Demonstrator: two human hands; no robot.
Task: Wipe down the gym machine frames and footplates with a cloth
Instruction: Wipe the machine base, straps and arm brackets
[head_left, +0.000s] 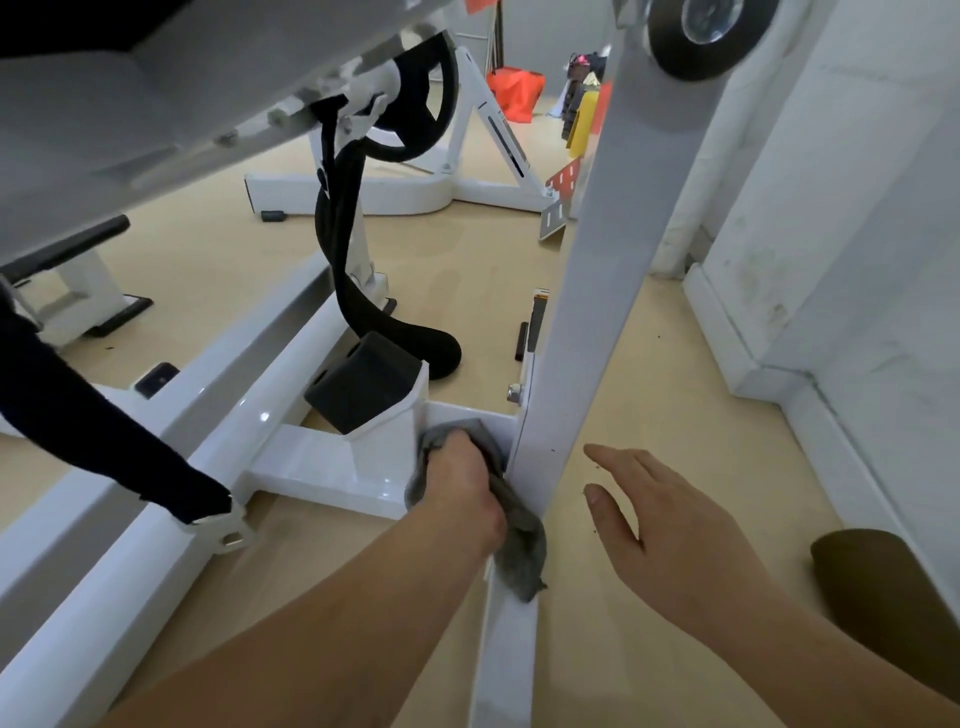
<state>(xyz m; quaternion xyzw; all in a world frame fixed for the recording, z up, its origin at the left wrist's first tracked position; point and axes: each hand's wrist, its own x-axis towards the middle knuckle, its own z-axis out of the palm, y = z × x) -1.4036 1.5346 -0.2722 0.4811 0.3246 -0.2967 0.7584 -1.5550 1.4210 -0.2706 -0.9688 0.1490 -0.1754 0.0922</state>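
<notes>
My left hand (460, 480) grips a grey cloth (522, 545) and presses it into the corner where the white crossbar (322, 470) meets the tall white upright post (587, 291) of the gym machine. Part of the cloth hangs down over the low base rail (506, 660). To the right of the post, my right hand (670, 530) hovers above the floor with its fingers straight and spread, holding nothing. A black rubber stop block (358, 387) sits in a white bracket just left of the cloth.
A black strap (343, 249) hangs from the machine's underside (171, 93) overhead. A long white frame rail (171, 467) runs along the left. A white wall and skirting (810, 395) close off the right. Another white machine (415, 182) and orange items stand farther back on the wooden floor.
</notes>
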